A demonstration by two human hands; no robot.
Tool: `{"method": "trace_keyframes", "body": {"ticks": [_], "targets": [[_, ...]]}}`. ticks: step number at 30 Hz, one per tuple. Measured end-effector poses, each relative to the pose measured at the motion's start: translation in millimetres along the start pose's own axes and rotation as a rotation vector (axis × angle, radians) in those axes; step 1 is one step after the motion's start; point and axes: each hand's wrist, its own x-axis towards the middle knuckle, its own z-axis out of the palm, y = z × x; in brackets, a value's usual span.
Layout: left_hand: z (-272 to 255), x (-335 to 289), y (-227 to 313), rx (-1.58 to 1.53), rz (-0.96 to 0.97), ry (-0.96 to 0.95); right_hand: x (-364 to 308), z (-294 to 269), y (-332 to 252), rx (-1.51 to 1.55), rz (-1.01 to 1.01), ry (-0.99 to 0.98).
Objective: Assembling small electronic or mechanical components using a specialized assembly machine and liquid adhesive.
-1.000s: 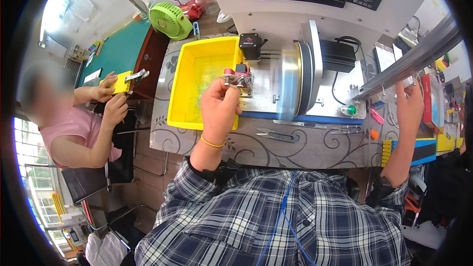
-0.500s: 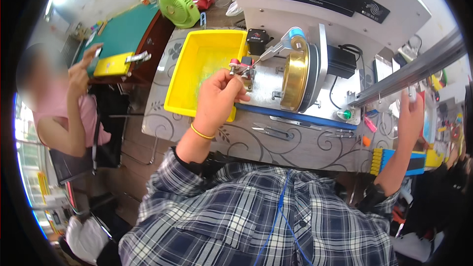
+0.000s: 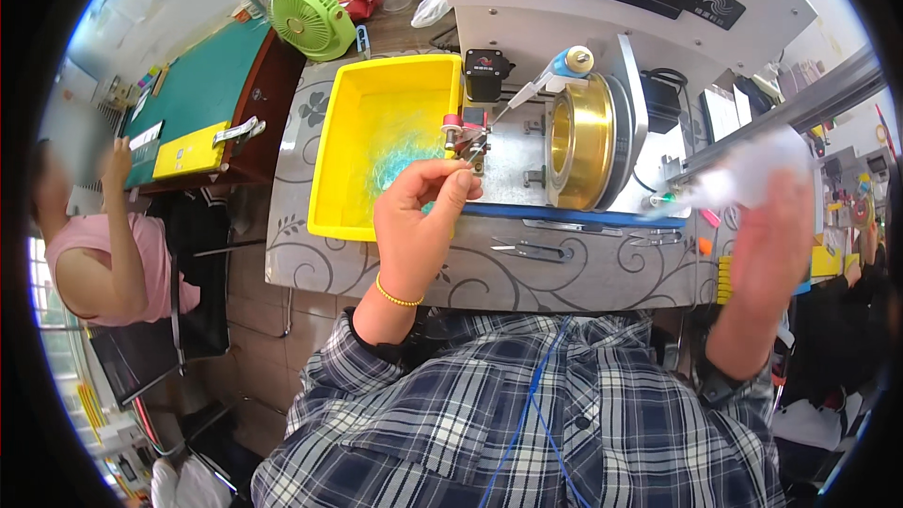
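The bin (image 3: 362, 99) sits left of the drum (image 3: 591, 146).

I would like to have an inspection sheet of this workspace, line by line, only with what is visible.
Surface: grey table cover with dark scroll pattern.
Job's things: gold wheel mounted upright on the machine; red-topped fixture to its left; yellow bin holding thin teal strands.
Clutter: thread snips and slim metal tool in front of the machine; small orange item farther right.
Left hand: thumb and index finger close together beside the fixture; anything pinched is too small to tell.
Right hand: raised, blurred, at a pale object, unidentifiable.
Cables: blue cord down the plaid shirt.
Surroundings: person in pink, green fan, green-topped desk.
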Motion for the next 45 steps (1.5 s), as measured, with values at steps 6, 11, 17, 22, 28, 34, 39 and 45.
{"method": "trace_keyframes", "body": {"ticks": [6, 11, 17, 22, 28, 34, 39, 45], "targets": [[-6.6, 9.7, -6.9, 0.229, 0.266, -0.022, 47.3, 105.3, -15.9, 0.171, 0.055, -0.146], [-10.0, 6.0, -2.8, 0.305, 0.237, -0.075, 45.3, 121.2, -11.7, 0.009, 0.036, -0.321], [-12.1, 6.4, -4.6, 0.243, 0.212, -0.073, 45.3, 126.1, -8.4, -0.078, -0.027, -0.313], [-8.1, 6.1, -4.4, 0.178, 0.210, -0.004, 46.2, 128.3, -11.4, -0.084, -0.003, -0.318], [-7.6, 4.9, -0.8, 0.196, 0.192, -0.067, 42.0, 112.2, -6.5, -0.040, -0.051, -0.213], [-1.5, 6.9, -9.4, 0.149, 0.176, -0.032, 20.7, -5.1, 2.8, 0.224, 0.047, 0.151], [-3.7, 2.9, -8.9, 0.202, 0.178, -0.026, 6.4, -121.2, 30.0, 0.102, 0.057, 0.593], [-10.4, 4.8, -13.5, 0.349, 0.216, 0.024, 26.8, -109.5, 68.1, -0.592, 0.120, 0.508]]}}
